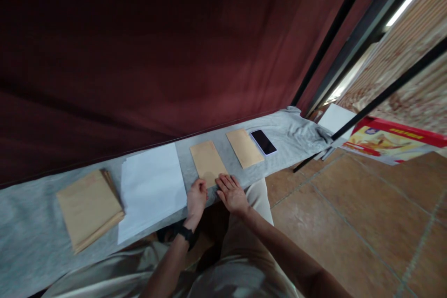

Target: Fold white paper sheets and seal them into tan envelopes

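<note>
A brown envelope [207, 162] lies flat on the grey cloth-covered ledge [31, 223] in front of me. My left hand [196, 199] rests at its near left corner with fingers curled against the edge. My right hand [230, 192] lies flat with fingers stretched out on the envelope's near right corner. A second brown envelope [244, 147] lies further right. A stack of white sheets [151, 187] sits left of my hands, and a pile of brown envelopes [89, 206] lies beyond that.
A phone [263, 142] with a dark screen lies by the second envelope. A dark red curtain [139, 46] hangs behind the ledge. Tiled floor [366, 214] spreads to the right, with a red and yellow printed box [391, 139] and a white sheet [335, 118] near it.
</note>
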{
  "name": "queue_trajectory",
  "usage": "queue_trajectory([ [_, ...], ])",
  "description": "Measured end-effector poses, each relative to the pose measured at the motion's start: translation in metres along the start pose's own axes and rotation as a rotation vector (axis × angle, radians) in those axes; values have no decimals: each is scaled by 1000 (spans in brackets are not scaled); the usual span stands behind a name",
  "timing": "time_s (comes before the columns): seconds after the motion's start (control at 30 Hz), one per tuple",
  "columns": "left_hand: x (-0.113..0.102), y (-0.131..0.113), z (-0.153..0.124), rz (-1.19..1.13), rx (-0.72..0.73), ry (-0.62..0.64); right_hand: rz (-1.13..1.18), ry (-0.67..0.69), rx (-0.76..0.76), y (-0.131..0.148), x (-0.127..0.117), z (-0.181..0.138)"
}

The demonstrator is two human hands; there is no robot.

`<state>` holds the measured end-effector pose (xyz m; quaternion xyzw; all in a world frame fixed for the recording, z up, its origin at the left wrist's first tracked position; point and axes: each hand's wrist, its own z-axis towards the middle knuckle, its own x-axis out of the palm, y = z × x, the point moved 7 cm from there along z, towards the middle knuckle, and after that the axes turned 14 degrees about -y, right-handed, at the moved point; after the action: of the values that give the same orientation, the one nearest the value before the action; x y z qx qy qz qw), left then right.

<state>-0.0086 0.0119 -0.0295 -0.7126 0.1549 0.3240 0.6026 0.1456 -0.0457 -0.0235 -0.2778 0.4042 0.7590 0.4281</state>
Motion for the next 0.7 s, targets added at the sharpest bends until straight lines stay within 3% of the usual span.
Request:
queue_trajectory([
  [0.3, -12, -18, -16, 367, 191, -95, 21, 10, -22, -2, -4, -3],
  [0.4, -9, -29, -31, 553, 422, -135, 33, 14, -19, -2, -2, -4],
  [0.53, 11, -41, -58, 479, 819, -117, 63, 12, 8, -6, 2, 1],
  [0.7, 26, -21, -63, 421, 930, -93, 66, 13, -21, -12, 1, 7],
])
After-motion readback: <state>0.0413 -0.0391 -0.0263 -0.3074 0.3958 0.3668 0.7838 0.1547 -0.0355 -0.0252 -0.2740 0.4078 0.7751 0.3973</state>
